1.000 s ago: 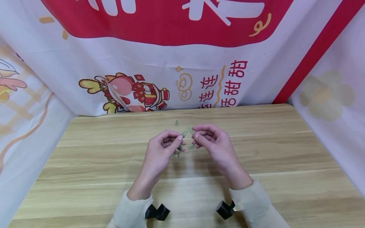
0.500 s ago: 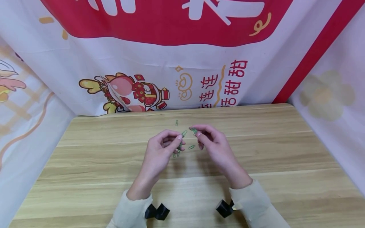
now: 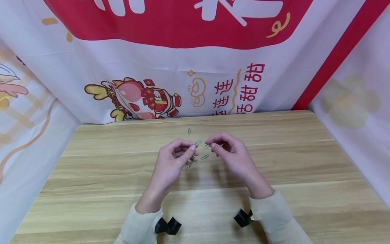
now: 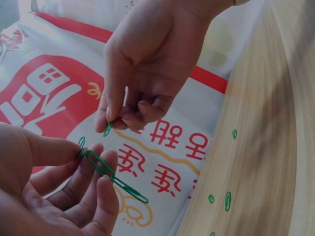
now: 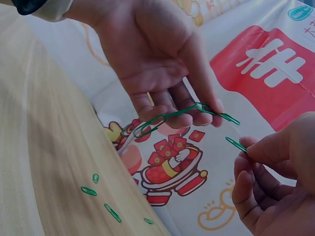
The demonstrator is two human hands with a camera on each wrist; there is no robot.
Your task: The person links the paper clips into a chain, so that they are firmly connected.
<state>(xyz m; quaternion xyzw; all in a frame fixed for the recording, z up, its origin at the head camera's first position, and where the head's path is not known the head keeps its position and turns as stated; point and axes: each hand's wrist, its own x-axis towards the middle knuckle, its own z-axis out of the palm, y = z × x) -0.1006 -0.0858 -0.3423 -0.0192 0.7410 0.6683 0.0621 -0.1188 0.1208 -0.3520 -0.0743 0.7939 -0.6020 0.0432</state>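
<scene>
My left hand (image 3: 171,163) pinches the end of a chain of linked green paper clips (image 4: 100,166) between thumb and index finger. The chain drapes across the other fingers, and one clip (image 3: 198,143) sticks out past the fingertips. Opposite it, my right hand (image 3: 232,154) pinches a single green paper clip (image 5: 236,143) by one end, its free end pointing toward the chain. A small gap separates this clip from the chain. Both hands are held above the wooden table (image 3: 100,162).
Several loose green paper clips lie on the table: one clip (image 3: 189,131) beyond the hands, another clip (image 3: 205,157) between them, others near the left hand. A printed cloth (image 3: 170,57) hangs behind the table, with more cloth at both sides.
My right hand has shifted its fingers on the single clip, turning it, and has drawn slightly to the right. The left hand stays in place with the chain.
</scene>
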